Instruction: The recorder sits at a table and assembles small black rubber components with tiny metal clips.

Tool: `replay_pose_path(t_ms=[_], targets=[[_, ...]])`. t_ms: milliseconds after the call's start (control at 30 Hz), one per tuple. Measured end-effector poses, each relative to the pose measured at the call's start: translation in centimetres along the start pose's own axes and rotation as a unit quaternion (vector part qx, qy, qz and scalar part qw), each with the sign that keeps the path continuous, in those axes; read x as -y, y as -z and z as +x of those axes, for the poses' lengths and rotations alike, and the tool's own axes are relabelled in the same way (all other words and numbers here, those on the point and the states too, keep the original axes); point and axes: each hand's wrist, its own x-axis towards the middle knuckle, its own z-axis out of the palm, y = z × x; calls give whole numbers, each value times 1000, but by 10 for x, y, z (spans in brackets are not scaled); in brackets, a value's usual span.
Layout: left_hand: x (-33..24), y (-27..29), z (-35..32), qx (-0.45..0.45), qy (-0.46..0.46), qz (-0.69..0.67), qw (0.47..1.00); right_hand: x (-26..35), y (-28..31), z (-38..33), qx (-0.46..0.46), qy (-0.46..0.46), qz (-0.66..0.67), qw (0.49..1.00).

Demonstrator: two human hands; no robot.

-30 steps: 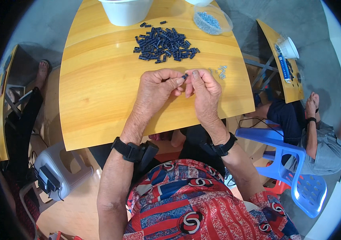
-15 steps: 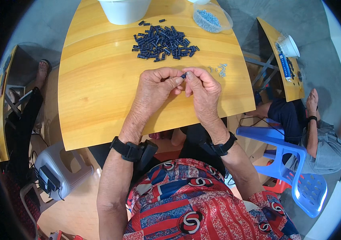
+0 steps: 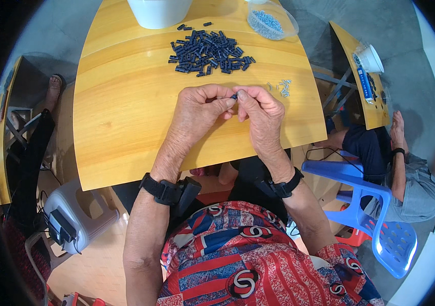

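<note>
Over the near part of the yellow wooden table (image 3: 120, 127), my two hands meet at a small dark plastic piece (image 3: 234, 96). My left hand (image 3: 194, 112) pinches it between thumb and index finger. Thumb and fingers of my right hand (image 3: 264, 117) are closed at its other end; whatever lies between those fingertips is too small and covered to make out. Just beyond my hands lies a heap of similar dark plastic pieces (image 3: 207, 51). A few small silvery screws (image 3: 285, 88) are scattered to the right of my right hand.
At the far edge stand a white tub (image 3: 160, 14) and a clear round container (image 3: 294, 31) with bluish-silver small parts. A blue plastic chair (image 3: 380, 224) and a seated person (image 3: 411, 191) are to the right, beside another table (image 3: 375, 117). A grey stool (image 3: 82, 217) stands left.
Both hands stay joined at the dark piece, with barely any movement. The table's contents shift slightly in the picture as the view tilts a little.
</note>
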Motion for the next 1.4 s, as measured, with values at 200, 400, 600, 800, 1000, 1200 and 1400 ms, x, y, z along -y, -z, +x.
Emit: replay_pose_path(t_ms=[200, 400, 600, 800, 1000, 1200, 1400], targets=[[0, -2, 0, -12, -1, 12, 1000, 5, 3, 1, 5, -52, 26, 998], [3, 0, 4, 3, -9, -24, 1000, 12, 3, 3, 15, -96, 63, 993], [0, 0, 1, -7, 6, -55, 998, 15, 1, 3, 23, -112, 48, 992], [-4, 0, -2, -9, 9, -57, 998, 14, 7, -2, 42, -35, -26, 998], [-1, 8, 0, 14, 21, -44, 999, 34, 20, -3, 135, 221, -429, 865], [2, 3, 4, -2, -8, -3, 1000, 36, 17, 6, 175, 300, -542, 765], [0, 3, 3, -14, -7, 63, 998, 23, 13, 3, 168, 299, -596, 726]])
